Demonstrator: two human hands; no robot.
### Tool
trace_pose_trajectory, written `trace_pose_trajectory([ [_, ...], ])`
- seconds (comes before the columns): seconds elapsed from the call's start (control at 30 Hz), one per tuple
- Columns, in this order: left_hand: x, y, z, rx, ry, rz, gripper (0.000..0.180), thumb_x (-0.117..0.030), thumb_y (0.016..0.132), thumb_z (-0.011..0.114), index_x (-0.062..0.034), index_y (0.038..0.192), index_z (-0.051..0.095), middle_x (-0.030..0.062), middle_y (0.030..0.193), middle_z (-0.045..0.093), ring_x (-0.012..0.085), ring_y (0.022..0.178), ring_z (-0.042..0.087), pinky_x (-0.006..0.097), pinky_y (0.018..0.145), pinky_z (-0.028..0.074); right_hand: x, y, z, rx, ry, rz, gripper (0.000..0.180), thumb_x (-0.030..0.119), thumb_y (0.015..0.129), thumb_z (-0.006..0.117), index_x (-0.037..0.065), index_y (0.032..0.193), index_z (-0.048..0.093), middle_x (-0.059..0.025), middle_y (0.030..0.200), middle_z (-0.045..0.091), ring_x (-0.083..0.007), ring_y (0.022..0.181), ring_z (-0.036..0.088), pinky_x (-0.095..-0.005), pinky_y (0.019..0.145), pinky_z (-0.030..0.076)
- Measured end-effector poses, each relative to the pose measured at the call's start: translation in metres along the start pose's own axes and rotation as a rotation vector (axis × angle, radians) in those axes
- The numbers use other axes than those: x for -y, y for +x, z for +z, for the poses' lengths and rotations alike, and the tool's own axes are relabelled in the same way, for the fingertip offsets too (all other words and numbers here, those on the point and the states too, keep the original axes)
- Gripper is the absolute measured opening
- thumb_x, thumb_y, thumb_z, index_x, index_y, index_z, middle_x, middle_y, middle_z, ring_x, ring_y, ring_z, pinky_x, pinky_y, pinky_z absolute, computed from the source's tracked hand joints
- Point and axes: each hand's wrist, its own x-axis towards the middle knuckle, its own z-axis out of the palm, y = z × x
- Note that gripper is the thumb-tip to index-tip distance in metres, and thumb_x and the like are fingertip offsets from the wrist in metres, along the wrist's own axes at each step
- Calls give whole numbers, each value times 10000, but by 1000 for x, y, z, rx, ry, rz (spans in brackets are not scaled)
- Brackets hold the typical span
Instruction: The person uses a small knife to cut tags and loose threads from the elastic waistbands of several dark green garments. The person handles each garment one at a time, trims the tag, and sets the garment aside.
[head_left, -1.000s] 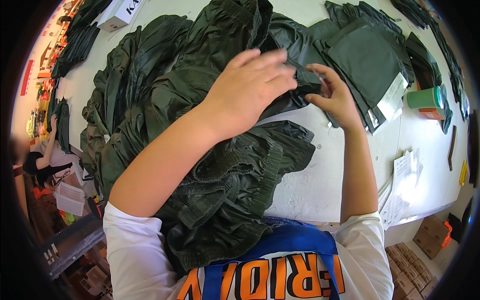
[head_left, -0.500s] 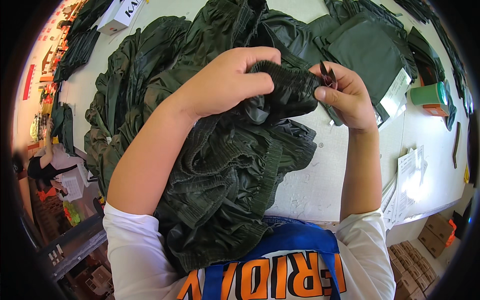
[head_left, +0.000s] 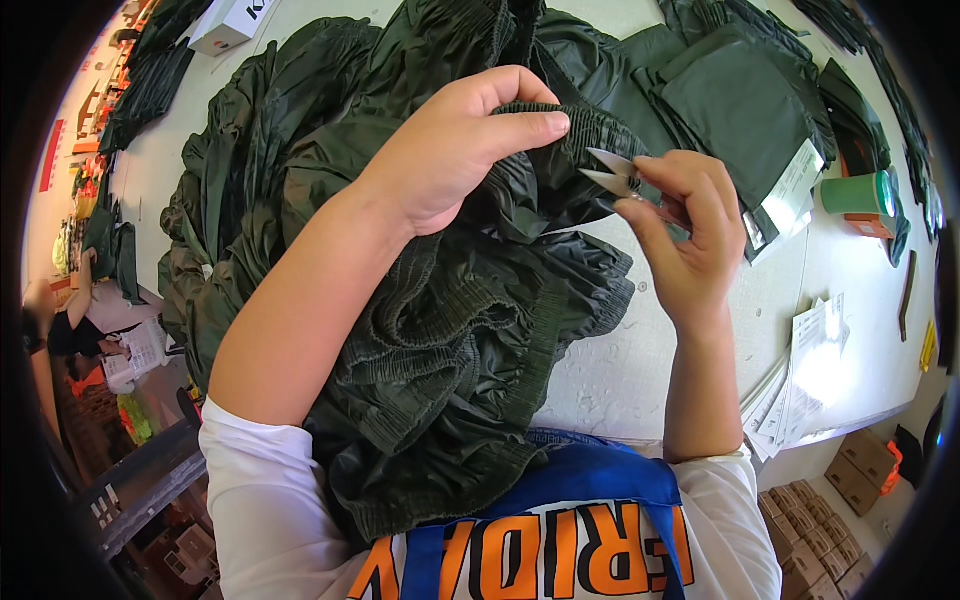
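A dark green garment (head_left: pixel 450 330) with a ribbed elastic waistband is bunched above the white desk (head_left: pixel 620 370), its lower folds spilling toward the person's chest. The left hand (head_left: pixel 455 150) is closed around a fold of the waistband, thumb pressed on top, so that grip is clamped on the garment. Just right of that fold, a pair of small thread snips (head_left: pixel 625 180) is held in the right hand (head_left: pixel 690 240), fingers wrapped about the handle and the blades slightly parted, tips pointing at the waistband. The step in hand appears to be trimming loose thread at the waistband. A steady fold and a small, exact closing of the blades would be called for, clear of the fabric itself.
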Motion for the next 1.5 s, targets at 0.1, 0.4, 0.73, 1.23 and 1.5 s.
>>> trace_pose_trajectory([
  [0.1, -2, -2, 1, -7, 26, -2, 111, -161, 873, 625, -86, 935, 571, -57, 873, 566, 27, 839, 479, 202, 797, 362, 5, 4, 5, 6, -4, -15, 279, -7, 681, 763, -2, 936, 650, -87, 889, 579, -146, 712, 571, -233, 589, 522],
  [0.4, -2, -5, 2, -16, 72, -6, 143, -163, 881, 606, -56, 974, 606, -47, 890, 581, 28, 848, 485, 197, 806, 360, 3, 3, 2, -7, 88, 58, 231, 2, 684, 764, 3, 895, 670, -67, 843, 587, -111, 690, 551, -215, 560, 467],
  [0.73, -3, -6, 3, 8, 18, -25, 199, -151, 883, 600, -17, 1025, 639, -4, 938, 646, 54, 875, 560, 219, 829, 418, 2, 1, -3, -101, -29, 82, 226, 16, 675, 774, 11, 877, 673, -56, 830, 586, -94, 663, 513, -212, 544, 426],
  [1.23, 0, -5, 2, 53, -22, -52, 197, -149, 892, 591, -21, 1034, 636, -7, 930, 645, 56, 879, 561, 220, 840, 415, -17, 7, 4, -82, 107, 38, 236, 11, 685, 771, 17, 906, 686, -62, 847, 608, -120, 723, 569, -221, 580, 464],
  [1.5, 1, -5, 2, 41, 12, -45, 200, -159, 890, 594, -21, 1030, 636, -13, 926, 639, 52, 867, 549, 218, 833, 409, -17, 1, 3, -97, 120, -18, 254, 10, 677, 776, 12, 915, 688, -70, 856, 607, -129, 736, 575, -218, 572, 463],
])
